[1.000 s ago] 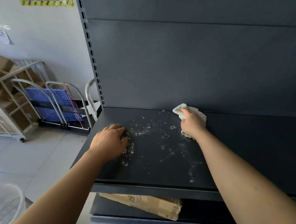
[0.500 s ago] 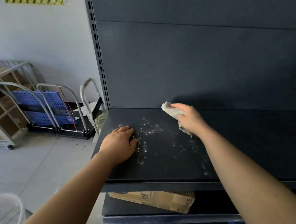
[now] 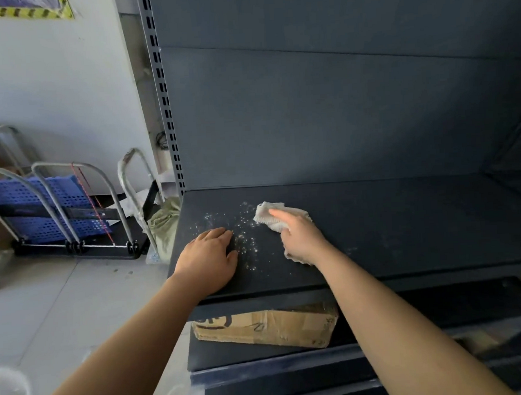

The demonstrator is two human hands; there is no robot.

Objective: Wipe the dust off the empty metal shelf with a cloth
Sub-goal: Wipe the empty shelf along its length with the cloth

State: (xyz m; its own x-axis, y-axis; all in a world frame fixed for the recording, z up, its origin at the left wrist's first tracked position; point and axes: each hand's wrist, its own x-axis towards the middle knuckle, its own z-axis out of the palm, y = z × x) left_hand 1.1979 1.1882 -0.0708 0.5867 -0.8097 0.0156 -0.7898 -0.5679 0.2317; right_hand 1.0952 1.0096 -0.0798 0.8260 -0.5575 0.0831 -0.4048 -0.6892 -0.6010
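Mid-wipe on the shelf [image 3: 405, 226] — judged about half done, with the right stretch looking clean and white dust [image 3: 246, 237] scattered near the left end. Gripping the cloth [image 3: 272, 216] in right hand [image 3: 300, 237], forefinger along it, just right of the specks; resting left hand [image 3: 208, 260] flat, fingers relaxed, at their left edge

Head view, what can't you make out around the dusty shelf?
All in the head view:
The cloth: partly hidden under the right hand.
The box: top covered by the shelf, print unreadable.
The wall sign: cut by the top edge.
The shelf: right end past the frame edge.
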